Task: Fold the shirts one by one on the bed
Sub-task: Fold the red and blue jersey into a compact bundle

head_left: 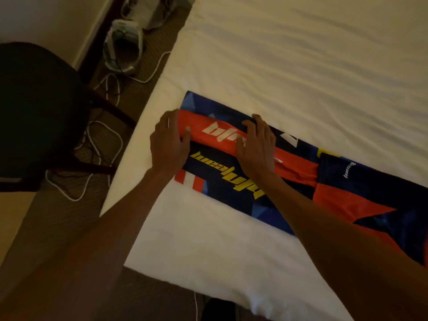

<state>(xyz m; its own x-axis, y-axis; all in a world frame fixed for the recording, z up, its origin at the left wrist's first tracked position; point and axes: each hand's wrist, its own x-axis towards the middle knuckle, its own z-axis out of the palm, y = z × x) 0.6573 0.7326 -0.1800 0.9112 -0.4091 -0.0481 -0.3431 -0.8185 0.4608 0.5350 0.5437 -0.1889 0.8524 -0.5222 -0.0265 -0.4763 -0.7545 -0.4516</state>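
A blue, red and navy sports shirt (231, 184) with white and yellow lettering lies folded into a long strip across the white bed (301, 66), running from near the left edge toward the lower right. My left hand (168, 144) grips the strip's left end, thumb on top of the red fabric. My right hand (257, 144) rests on the red band a little to the right, fingers curled over its far edge. Both forearms reach in from the bottom and cover part of the shirt.
The bed's left edge runs diagonally beside brown carpet (69, 216). A dark round chair (39, 107) stands on the left. White cables (97, 144) trail over the floor, and a white-green device (122, 45) sits near the wall.
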